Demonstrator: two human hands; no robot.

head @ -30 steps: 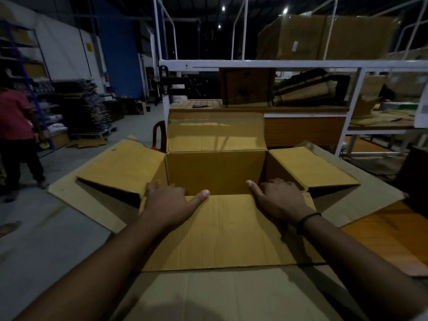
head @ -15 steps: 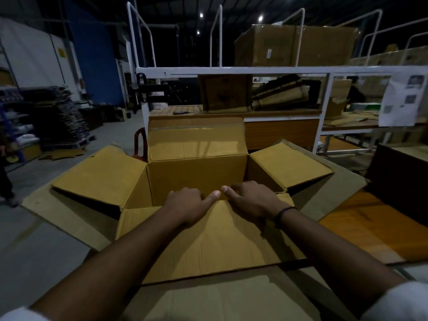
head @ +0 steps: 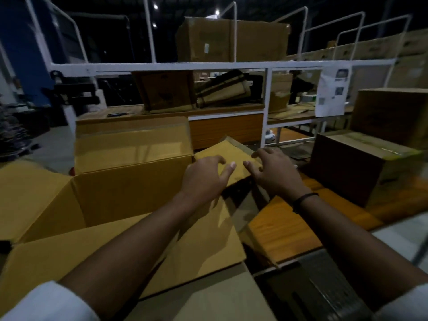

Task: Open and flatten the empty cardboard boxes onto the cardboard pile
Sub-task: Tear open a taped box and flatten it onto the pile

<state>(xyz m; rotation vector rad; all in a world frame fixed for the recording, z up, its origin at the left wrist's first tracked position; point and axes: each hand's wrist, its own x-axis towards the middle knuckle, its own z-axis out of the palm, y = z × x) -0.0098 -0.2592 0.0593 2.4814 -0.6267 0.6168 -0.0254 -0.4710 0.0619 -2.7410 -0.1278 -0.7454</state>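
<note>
Arms outstretched, left hand (head: 203,176) and right hand (head: 272,173) side by side over the box flap (head: 225,150), each grip spread.

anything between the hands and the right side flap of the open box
Nothing visible does. The left hand and right hand are spread directly over the right side flap of the open box, with only bare cardboard under the fingers. Whether they touch it cannot be told.

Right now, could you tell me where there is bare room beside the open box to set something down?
Bare: the orange wooden top between the open box and the taped box. Crowded: the right flap, where left hand and right hand both reach.
</note>
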